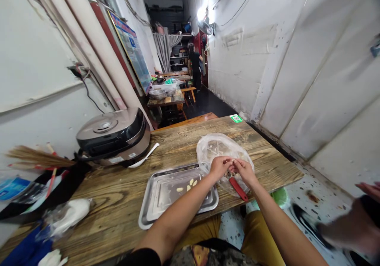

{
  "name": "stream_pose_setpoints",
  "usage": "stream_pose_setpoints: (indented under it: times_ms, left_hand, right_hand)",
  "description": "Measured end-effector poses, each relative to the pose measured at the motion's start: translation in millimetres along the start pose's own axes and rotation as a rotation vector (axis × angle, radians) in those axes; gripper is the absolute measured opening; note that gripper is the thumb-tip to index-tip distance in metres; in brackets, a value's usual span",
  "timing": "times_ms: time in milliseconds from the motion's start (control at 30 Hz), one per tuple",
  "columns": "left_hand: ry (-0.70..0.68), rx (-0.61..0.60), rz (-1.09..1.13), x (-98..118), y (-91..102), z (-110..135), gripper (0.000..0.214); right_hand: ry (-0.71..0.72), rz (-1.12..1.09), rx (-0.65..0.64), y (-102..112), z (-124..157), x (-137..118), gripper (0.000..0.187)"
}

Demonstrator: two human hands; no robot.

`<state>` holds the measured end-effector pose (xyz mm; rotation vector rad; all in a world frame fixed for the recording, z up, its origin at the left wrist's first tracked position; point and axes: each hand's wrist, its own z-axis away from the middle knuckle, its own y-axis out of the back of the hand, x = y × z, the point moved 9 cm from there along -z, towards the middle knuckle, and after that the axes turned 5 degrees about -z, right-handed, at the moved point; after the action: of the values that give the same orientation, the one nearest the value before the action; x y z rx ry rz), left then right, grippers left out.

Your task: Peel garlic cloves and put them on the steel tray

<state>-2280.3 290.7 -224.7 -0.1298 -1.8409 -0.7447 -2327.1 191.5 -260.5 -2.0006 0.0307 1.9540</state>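
Observation:
My left hand and my right hand meet fingertip to fingertip above a clear plastic bag. Both are closed in a pinch; whatever small thing sits between the fingers is hidden. The bag lies open on the wooden table, with small brownish bits inside. A red handle, apparently a knife's, rests on the bag's near side below my right hand; its other end is hidden. Left of the bag is a shallow metal tray holding several pale peeled garlic cloves. My left forearm passes over the tray's right part.
A rice cooker stands at the table's back left, a white spoon beside it. A black holder with chopsticks is at the left edge. Another person's arm shows at right. Someone in black stands far back.

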Motion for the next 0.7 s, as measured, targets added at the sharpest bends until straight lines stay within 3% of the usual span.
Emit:
stream_pose_setpoints:
  times_ms: [133,433,700]
  left_hand:
    - [0.064,0.063,0.064,-9,-0.1,-1,0.017]
    - [0.104,0.128,0.081,-9,6.6,1,0.012]
    - [0.093,0.136,0.057,-14,3.6,1,0.012]
  right_hand:
    - [-0.004,-0.015,-0.042,-7,1,-1,0.039]
    - [-0.070,-0.075,0.179,6,3,3,0.027]
    - [-0.168,-0.200,0.202,10,2,11,0.019]
